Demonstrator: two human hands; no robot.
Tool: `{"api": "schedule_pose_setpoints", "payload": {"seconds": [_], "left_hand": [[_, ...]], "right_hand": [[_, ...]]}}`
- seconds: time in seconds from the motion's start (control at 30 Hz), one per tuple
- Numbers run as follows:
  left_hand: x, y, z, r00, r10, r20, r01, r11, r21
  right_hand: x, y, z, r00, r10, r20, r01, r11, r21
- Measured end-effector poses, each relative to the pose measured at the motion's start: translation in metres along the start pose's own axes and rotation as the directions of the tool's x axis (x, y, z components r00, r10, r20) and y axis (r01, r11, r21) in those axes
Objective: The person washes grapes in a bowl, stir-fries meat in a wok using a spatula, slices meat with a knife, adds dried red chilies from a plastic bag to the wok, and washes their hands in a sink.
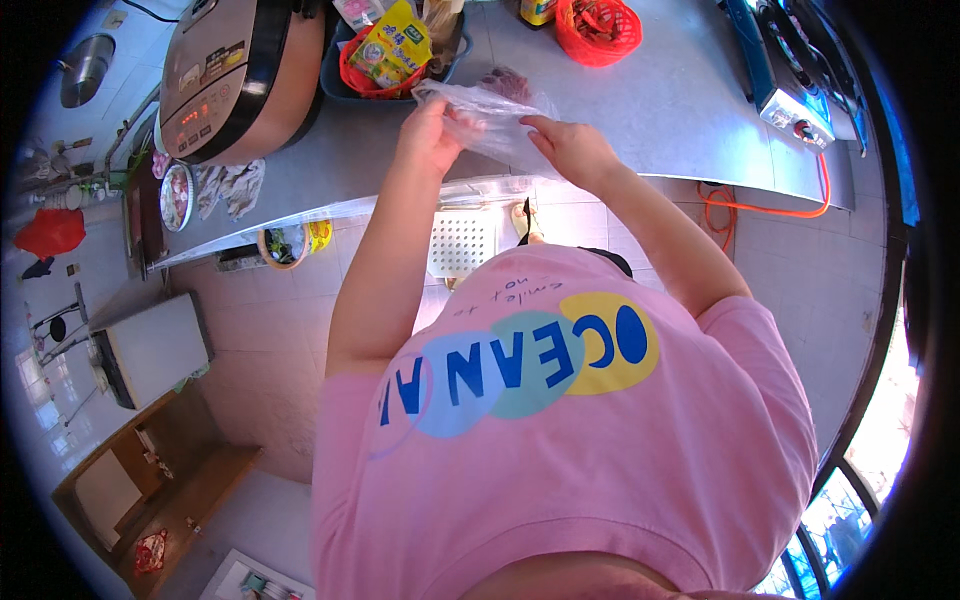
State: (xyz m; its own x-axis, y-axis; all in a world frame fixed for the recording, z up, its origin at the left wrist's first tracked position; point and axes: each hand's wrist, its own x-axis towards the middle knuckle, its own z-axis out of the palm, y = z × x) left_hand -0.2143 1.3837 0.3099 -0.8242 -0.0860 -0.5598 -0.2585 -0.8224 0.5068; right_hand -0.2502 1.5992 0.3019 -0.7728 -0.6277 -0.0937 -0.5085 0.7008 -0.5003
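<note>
A clear plastic bag [499, 124] is stretched between my hands at the counter's front edge. My left hand [435, 133] grips its left side, the fingers partly covered by the film. My right hand [571, 150] pinches the bag's right side between thumb and fingers. Dark reddish contents [507, 85] show at the bag's far side; whether they lie inside or behind it, I cannot tell. Just beyond my left hand stands a blue basin [334, 75] holding a red basket [352, 79] and a yellow seasoning packet [396, 45].
A rice cooker [225, 82] stands at the left, near a bowl of food [177, 196] and a crumpled cloth [231, 187]. A red basket of dried chillies [600, 56] is at the back; a gas stove [795, 112] with an orange hose [787, 212] is right.
</note>
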Motion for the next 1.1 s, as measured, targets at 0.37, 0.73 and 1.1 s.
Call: {"api": "schedule_pose_setpoints", "payload": {"seconds": [0.37,0.73,1.1], "left_hand": [[0.008,-0.014,0.008,0.939,0.323,-0.113,-0.167,0.721,0.673],[0.018,-0.021,-0.004,0.669,0.736,0.101,-0.442,0.285,0.851],[0.008,-0.028,-0.005,0.736,0.674,-0.061,-0.378,0.483,0.790]], "right_hand": [[0.010,-0.036,-0.036,0.994,0.105,-0.018,-0.106,0.971,-0.215],[0.036,-0.010,0.018,0.993,-0.004,-0.117,-0.026,0.967,-0.255],[0.060,-0.022,0.041,0.957,-0.280,-0.075,0.257,0.939,-0.227]]}}
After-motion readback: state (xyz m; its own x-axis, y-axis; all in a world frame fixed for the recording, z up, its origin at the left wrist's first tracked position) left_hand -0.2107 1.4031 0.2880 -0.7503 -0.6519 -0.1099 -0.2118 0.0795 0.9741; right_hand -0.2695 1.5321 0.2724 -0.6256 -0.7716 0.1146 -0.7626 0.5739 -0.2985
